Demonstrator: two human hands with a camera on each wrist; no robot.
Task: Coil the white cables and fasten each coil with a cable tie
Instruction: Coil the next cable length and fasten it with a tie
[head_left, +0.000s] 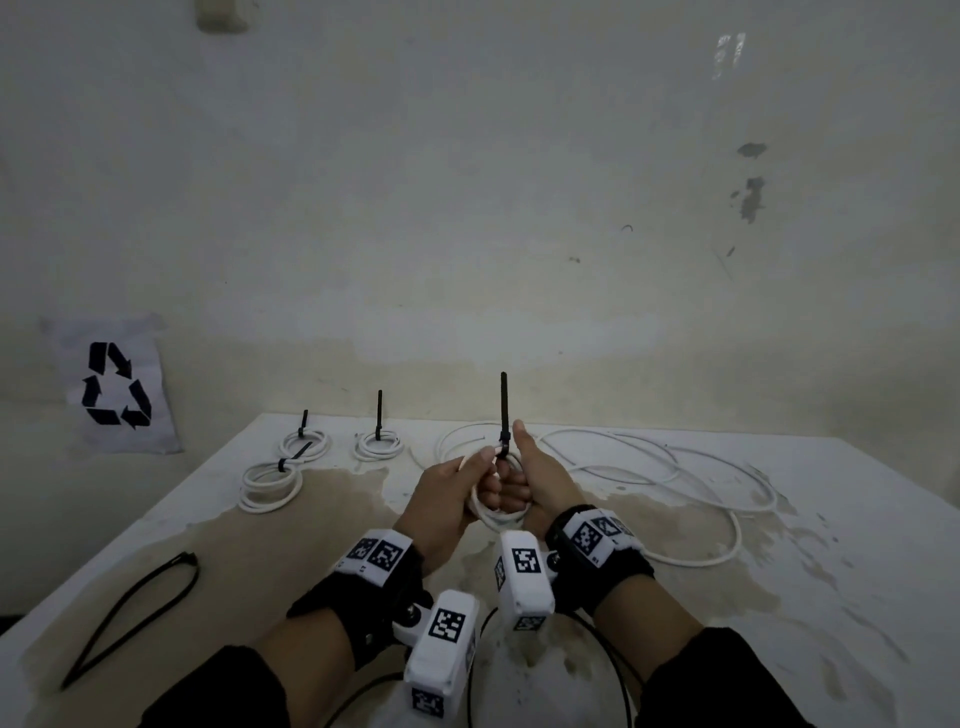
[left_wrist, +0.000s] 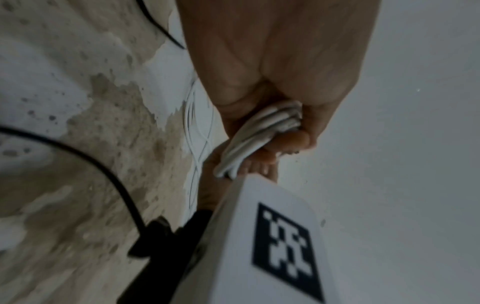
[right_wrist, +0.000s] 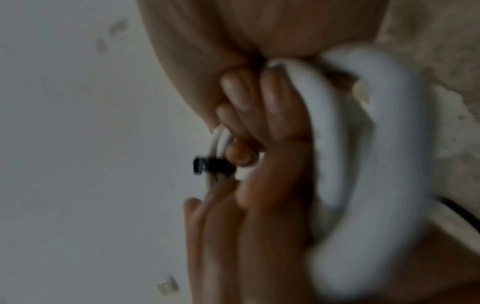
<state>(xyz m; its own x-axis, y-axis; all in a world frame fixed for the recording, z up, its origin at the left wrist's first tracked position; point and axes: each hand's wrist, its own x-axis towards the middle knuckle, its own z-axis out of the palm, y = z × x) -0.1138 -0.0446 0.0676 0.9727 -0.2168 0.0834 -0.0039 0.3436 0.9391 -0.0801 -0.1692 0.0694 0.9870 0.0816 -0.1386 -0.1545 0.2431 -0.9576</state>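
Loops of the white round cable coil could spring loose if the left hand or right hand, both curled round it, slackens before the black plastic cable tie cinches.

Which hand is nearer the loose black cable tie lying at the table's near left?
Left. The left hand sits between that loose tie and the right hand, which is further right; both grip the coil mid-table, well away from it.
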